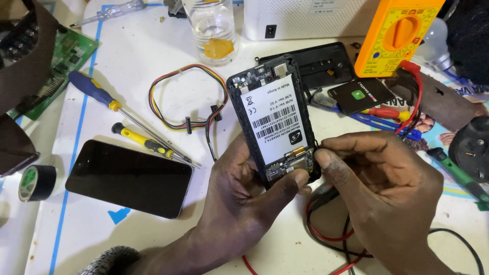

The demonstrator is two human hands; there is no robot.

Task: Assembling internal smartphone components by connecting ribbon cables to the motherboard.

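Cluttered white bench (142, 56), strewn with tools. Left hand (239, 198) clamped under an opened phone (275, 117), back cover off, thumb on its lower edge; right hand (382, 188) pinching the lower right corner, just above the tabletop. Probably light, stiff, fragile at the exposed board: best gripped by the side rims, with screwdrivers (127, 122), wire loop (188, 91), a dark handset (130, 178) and yellow multimeter (397, 33) lying around.

An opened phone (275, 122) is sitting mid-bench, with a multimeter (395, 33) lying behind-right. A glass-faced phone (130, 178) is lying to its left, two screwdrivers (127, 119) lying behind that.
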